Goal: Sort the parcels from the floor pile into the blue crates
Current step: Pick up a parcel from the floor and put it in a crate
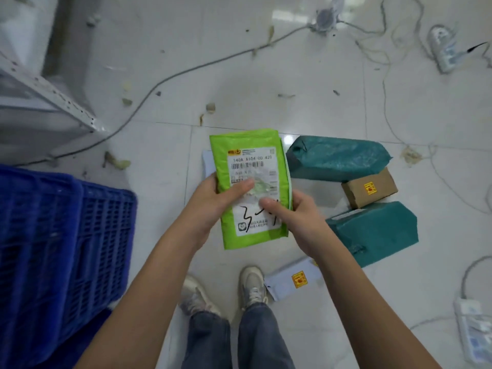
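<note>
Pale glossy floor tiles (pixel 306 83), scuffed, littered with scraps and dirt. A grey cable (pixel 165 78) runs diagonally across the far tiles toward a floor fitting; thinner wires loop along the floor's right side, where a power strip (pixel 472 328) lies near the right edge. White metal shelving frame (pixel 50 102) at the far-left corner. Blue crates (pixel 61 241), slatted, stand at the left edge of the floor. The person stands mid-floor, grey sneakers (pixel 253 286) and jeans visible below. Both hands hold a green parcel (pixel 250 187) above the tiles, label up: left hand (pixel 213 201) grips its left edge, thumb across the label; right hand (pixel 298 219) grips the right edge, thumb on the handwritten mark. Remaining pile on the floor just right: two teal parcels (pixel 338 158), a brown box (pixel 370 187) between them, a pale mailer (pixel 292 283) touching the right shoe.
</note>
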